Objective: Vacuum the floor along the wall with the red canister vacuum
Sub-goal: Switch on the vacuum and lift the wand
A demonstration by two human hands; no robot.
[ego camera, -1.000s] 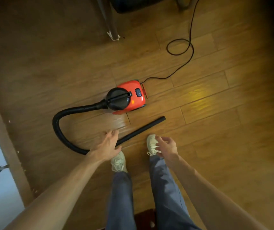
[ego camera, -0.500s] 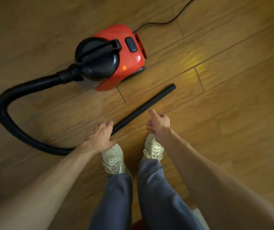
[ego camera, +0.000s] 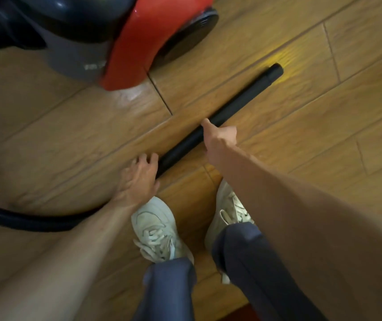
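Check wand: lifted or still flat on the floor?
Flat on the floor. The black wand lies along the planks; right hand closes over its middle, left hand at its near end.

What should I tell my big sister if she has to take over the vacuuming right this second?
Right hand: wrapped over the middle of the straight black plastic vacuum tube, which looks to be lying on the brown wooden plank floor.
Left hand: open, fingers spread, at the tube's near end where the ribbed black hose comes in; not gripping yet.
The red canister vacuum with the black top sits just ahead of the pale lace-up sneakers.
Done: reached the tube.
Left: lift it and run the far end along the wall, which is out of view. Whether the vacuum is running cannot be told.
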